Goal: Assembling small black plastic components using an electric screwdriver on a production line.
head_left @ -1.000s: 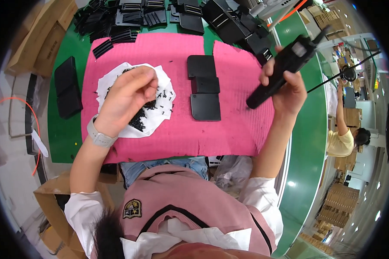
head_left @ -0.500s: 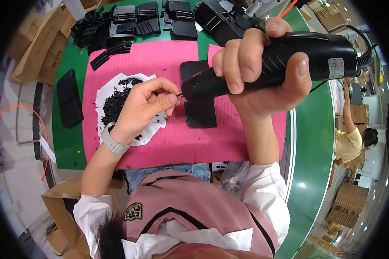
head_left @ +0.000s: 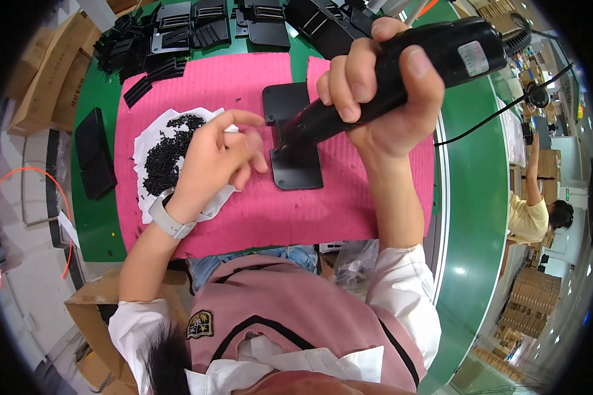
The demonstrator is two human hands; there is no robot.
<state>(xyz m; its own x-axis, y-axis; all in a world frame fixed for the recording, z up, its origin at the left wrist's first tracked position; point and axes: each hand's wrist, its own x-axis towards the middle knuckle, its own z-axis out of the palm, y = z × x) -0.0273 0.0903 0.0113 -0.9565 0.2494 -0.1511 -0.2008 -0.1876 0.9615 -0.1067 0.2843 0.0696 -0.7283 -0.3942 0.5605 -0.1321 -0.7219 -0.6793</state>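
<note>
My right hand (head_left: 382, 92) is wrapped round a black electric screwdriver (head_left: 441, 59), which slants down to the left. Its tip meets, or hangs just above, a flat black plastic part (head_left: 298, 172) lying on the pink mat. Just left of the tip, my left hand (head_left: 227, 151) has its fingers apart and slightly blurred, and I see nothing in them. Beneath and beside that hand, a heap of small black screws (head_left: 168, 158) rests on a white cloth or paper (head_left: 140, 146). The screwdriver hides the middle of the plastic part.
The pink mat (head_left: 257, 224) covers much of the green table (head_left: 464, 263). Black plastic parts (head_left: 211, 26) are piled along the far side, and another black part (head_left: 95, 155) lies at the left. A black cable (head_left: 487, 122) trails right of the screwdriver. Another person (head_left: 530, 214) works at the far right.
My left fingers have parted and drawn back from the screwdriver tip, where they pinched a small piece. The screwdriver has tilted and its tip has come down to the plastic part.
</note>
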